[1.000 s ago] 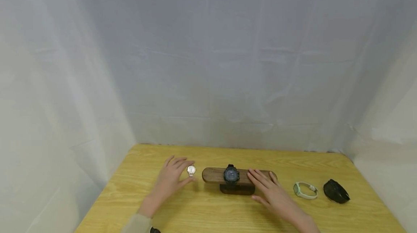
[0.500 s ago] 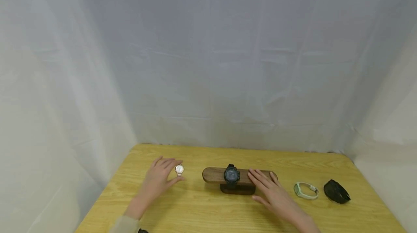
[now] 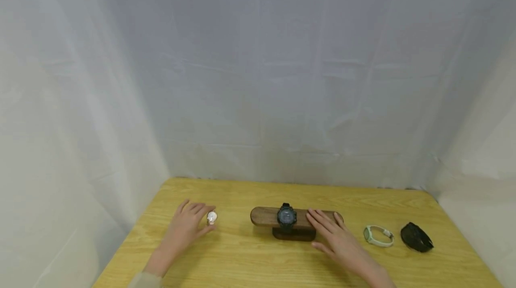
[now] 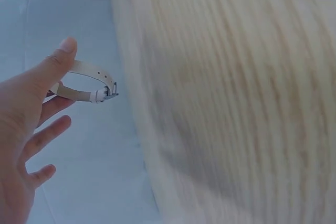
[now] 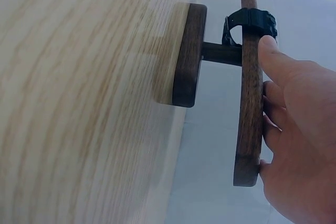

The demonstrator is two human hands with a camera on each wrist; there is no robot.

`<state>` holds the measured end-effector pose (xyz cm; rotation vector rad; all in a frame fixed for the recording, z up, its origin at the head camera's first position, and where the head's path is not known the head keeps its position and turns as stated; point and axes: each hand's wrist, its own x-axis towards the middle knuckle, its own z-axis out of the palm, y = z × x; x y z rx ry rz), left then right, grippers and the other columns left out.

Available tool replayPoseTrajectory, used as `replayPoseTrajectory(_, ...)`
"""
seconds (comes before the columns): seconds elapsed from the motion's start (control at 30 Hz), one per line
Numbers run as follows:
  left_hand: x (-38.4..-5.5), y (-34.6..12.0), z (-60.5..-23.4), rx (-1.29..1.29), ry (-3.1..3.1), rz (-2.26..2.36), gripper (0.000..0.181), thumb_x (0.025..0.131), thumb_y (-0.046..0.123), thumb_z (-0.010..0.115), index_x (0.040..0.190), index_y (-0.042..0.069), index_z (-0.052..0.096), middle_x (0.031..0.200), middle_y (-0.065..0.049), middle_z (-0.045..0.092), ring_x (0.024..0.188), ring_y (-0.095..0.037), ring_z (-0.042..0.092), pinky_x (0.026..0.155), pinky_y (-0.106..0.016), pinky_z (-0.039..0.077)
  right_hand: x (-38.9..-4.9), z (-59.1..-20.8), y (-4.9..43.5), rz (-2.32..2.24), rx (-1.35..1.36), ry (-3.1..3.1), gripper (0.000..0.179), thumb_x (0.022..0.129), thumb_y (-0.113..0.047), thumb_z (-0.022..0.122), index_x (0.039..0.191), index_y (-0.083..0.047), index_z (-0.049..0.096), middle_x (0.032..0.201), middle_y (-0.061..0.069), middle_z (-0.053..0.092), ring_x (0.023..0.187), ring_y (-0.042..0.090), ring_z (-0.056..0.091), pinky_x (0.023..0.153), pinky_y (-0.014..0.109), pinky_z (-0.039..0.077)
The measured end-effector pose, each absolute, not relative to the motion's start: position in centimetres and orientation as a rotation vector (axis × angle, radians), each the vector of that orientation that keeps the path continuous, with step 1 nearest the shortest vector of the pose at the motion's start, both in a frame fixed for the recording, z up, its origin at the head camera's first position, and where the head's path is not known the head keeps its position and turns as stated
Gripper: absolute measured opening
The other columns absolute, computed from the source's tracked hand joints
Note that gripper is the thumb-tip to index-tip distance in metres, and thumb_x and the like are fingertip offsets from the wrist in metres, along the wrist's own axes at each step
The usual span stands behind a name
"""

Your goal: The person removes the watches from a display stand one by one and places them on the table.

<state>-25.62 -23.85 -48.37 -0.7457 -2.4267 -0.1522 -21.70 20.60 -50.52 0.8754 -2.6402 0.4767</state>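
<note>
White-strapped watch (image 3: 211, 217), pinched in left hand (image 3: 182, 229) between thumb and fingers (image 4: 55, 108).
Hangs looped below those fingers, above the table (image 3: 250, 261), apart from wooden stand (image 3: 264, 217) under slightly spread fingers of right hand (image 3: 337, 238).

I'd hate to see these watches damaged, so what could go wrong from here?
1. The small round watch with a white strap might slip and drop, as the left hand only pinches it above the yellow wooden table.
2. The dark brown wooden stand could tip if the right hand presses harder: it rests toward one end of a bar longer than the base.
3. Tipping could jolt the chunky black watch looped round that bar.
</note>
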Motion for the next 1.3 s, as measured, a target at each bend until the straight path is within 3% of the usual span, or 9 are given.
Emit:
replayPoseTrajectory(0.1,-25.2,-23.9,-48.5,-0.730,-2.465,-0.153,0.052,0.070,0.034,0.091,0.113,0.011,0.073,0.107,-0.009,0.076,0.102,-0.031,0.069,0.104,-0.064,0.045,-21.6,-50.5,20.6,0.488,0.866,-2.646,0.074,0.092,-0.029,0.075,0.155,-0.010,0.041,0.162,0.005,0.036,0.146,0.032,0.038,0.126,0.055,0.010)
replayPoseTrajectory(0.27,-24.6,-23.8,-48.9,-0.696,-2.521,-0.164,0.051,0.071,0.036,0.090,0.111,0.010,0.073,0.106,-0.008,0.076,0.101,-0.030,0.069,0.104,-0.065,0.044,-21.6,-50.5,20.6,0.475,0.864,-2.639,0.074,0.091,-0.029,0.075,0.155,-0.010,0.042,0.162,0.004,0.036,0.146,0.031,0.039,0.123,0.060,0.015)
replayPoseTrajectory(0.47,-24.5,-23.4,-49.6,-0.676,-2.579,-0.180,0.051,0.071,0.038,0.089,0.112,0.011,0.074,0.106,-0.006,0.076,0.101,-0.028,0.069,0.105,-0.065,0.043,-21.6,-50.5,20.6,0.486,0.880,-2.629,0.074,0.091,-0.029,0.075,0.155,-0.009,0.042,0.162,0.005,0.035,0.145,0.032,0.039,0.120,0.026,-0.016)
replayPoseTrajectory(0.67,-24.6,-22.8,-49.9,-0.698,-2.605,-0.205,0.051,0.072,0.038,0.089,0.114,0.011,0.074,0.109,-0.005,0.075,0.104,-0.028,0.068,0.107,-0.066,0.041,-21.6,-50.3,20.6,0.515,0.861,-2.664,0.075,0.092,-0.029,0.074,0.156,-0.011,0.040,0.163,0.003,0.034,0.147,0.031,0.037,0.126,0.041,-0.004)
replayPoseTrajectory(0.83,-24.5,-22.3,-50.3,-0.708,-2.626,-0.225,0.052,0.071,0.039,0.088,0.113,0.011,0.074,0.111,-0.005,0.075,0.106,-0.028,0.067,0.107,-0.066,0.042,-21.7,-50.5,20.7,0.512,0.881,-2.658,0.075,0.092,-0.029,0.074,0.156,-0.010,0.040,0.162,0.009,0.038,0.146,0.033,0.038,0.119,0.024,-0.017)
replayPoseTrajectory(1.0,-24.6,-22.0,-50.9,-0.705,-2.701,-0.237,0.053,0.072,0.041,0.087,0.114,0.012,0.074,0.113,-0.005,0.074,0.111,-0.029,0.065,0.107,-0.068,0.040,-21.8,-50.5,20.7,0.507,0.890,-2.648,0.075,0.092,-0.029,0.075,0.155,-0.010,0.041,0.161,0.010,0.039,0.145,0.034,0.039,0.117,0.019,-0.020)
replayPoseTrajectory(1.07,-24.8,-22.1,-51.1,-0.707,-2.727,-0.243,0.053,0.071,0.041,0.087,0.114,0.013,0.074,0.113,-0.005,0.074,0.112,-0.030,0.064,0.107,-0.068,0.040,-21.8,-50.5,20.7,0.510,0.883,-2.656,0.075,0.092,-0.030,0.075,0.156,-0.010,0.041,0.161,0.009,0.039,0.146,0.033,0.038,0.119,0.023,-0.017)
replayPoseTrajectory(1.17,-24.9,-22.1,-51.4,-0.707,-2.750,-0.253,0.053,0.072,0.041,0.086,0.115,0.014,0.073,0.114,-0.005,0.073,0.114,-0.030,0.063,0.107,-0.068,0.040,-21.7,-50.4,20.7,0.501,0.875,-2.664,0.075,0.092,-0.030,0.074,0.156,-0.011,0.041,0.161,0.009,0.038,0.146,0.032,0.038,0.127,0.044,0.000)
replayPoseTrajectory(1.3,-25.0,-22.1,-51.4,-0.707,-2.770,-0.277,0.055,0.072,0.040,0.086,0.118,0.014,0.073,0.117,-0.006,0.073,0.116,-0.030,0.062,0.107,-0.069,0.039,-21.8,-50.3,20.7,0.477,0.876,-2.668,0.075,0.092,-0.030,0.075,0.155,-0.010,0.041,0.161,0.008,0.039,0.146,0.032,0.039,0.115,0.070,0.025)
